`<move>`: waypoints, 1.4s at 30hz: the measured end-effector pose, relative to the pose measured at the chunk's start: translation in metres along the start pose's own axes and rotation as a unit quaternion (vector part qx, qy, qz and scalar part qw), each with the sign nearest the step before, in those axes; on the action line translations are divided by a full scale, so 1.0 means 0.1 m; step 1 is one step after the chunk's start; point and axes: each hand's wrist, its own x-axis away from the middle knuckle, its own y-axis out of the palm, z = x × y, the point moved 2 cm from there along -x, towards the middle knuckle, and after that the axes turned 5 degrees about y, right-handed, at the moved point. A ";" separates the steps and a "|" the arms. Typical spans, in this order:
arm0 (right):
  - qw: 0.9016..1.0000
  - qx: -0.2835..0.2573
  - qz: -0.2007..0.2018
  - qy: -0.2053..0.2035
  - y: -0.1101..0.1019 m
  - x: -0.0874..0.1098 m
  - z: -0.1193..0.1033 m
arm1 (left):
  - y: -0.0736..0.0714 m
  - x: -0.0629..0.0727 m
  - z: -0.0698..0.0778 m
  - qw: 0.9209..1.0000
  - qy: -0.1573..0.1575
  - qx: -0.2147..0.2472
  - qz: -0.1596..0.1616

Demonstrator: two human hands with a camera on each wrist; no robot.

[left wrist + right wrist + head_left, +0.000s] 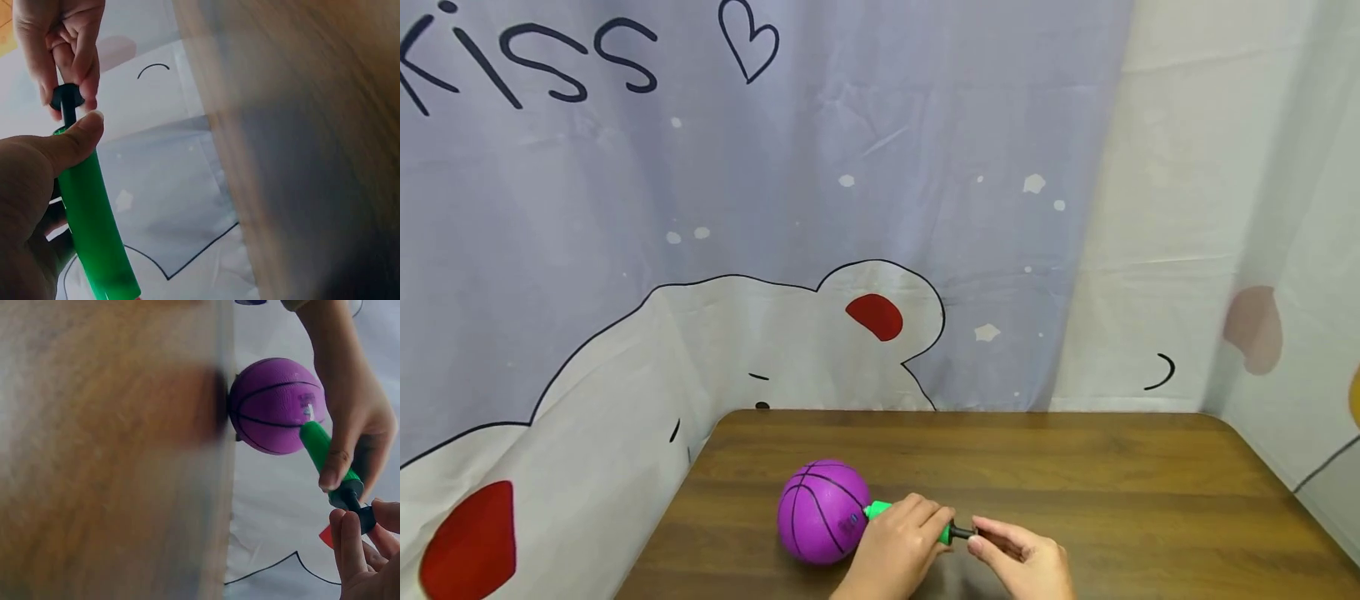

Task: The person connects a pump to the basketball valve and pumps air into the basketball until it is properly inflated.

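Note:
A purple ball with black basketball lines rests on the wooden table. My left hand grips the green barrel of a small hand pump, thumb laid along it in the left wrist view. The pump's nozzle end meets the ball's right side, at a printed patch in the right wrist view. At the other end, my right hand pinches the black handle between thumb and fingertips. A short stretch of black rod shows between handle and barrel.
The brown wooden table spreads under the ball and hands, with rounded far corners. Behind it hangs a pale printed curtain with drawn shapes and lettering, and it also runs along both sides.

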 end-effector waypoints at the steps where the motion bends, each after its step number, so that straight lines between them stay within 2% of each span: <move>1: 1.000 0.000 0.007 -0.002 -0.02 0.00 -0.01 | 0.00 0.00 -0.02 1.000 -0.006 -0.002 -0.002; 5: 1.000 -0.003 0.026 0.007 -0.18 -0.01 -0.03 | -0.03 0.02 -0.09 1.000 -0.026 -0.005 0.006; 11: 0.998 -0.035 0.032 0.038 -0.41 -0.04 -0.02 | -0.08 0.04 -0.20 0.999 -0.032 -0.002 0.019; 16: 0.999 -0.036 0.034 0.023 -0.47 -0.03 0.00 | -0.11 0.04 -0.22 0.999 -0.030 -0.001 0.020; 20: 0.998 -0.048 0.036 0.010 -0.43 -0.02 0.02 | -0.11 0.03 -0.19 0.999 -0.030 -0.011 0.022; 27: 0.999 -0.019 0.029 0.015 -0.27 -0.01 0.00 | -0.06 -0.03 -0.07 0.998 -0.006 -0.047 0.052; 34: 0.999 -0.033 0.028 -0.031 0.01 -0.04 0.01 | 0.03 -0.06 0.06 0.996 0.003 -0.070 0.047; 39: 0.998 -0.055 -0.011 -0.009 0.11 -0.06 0.01 | 0.05 -0.04 0.08 0.997 0.006 -0.064 0.041; 42: 0.998 -0.066 -0.014 0.000 0.10 -0.06 -0.01 | 0.03 -0.03 0.05 0.998 0.001 -0.046 0.032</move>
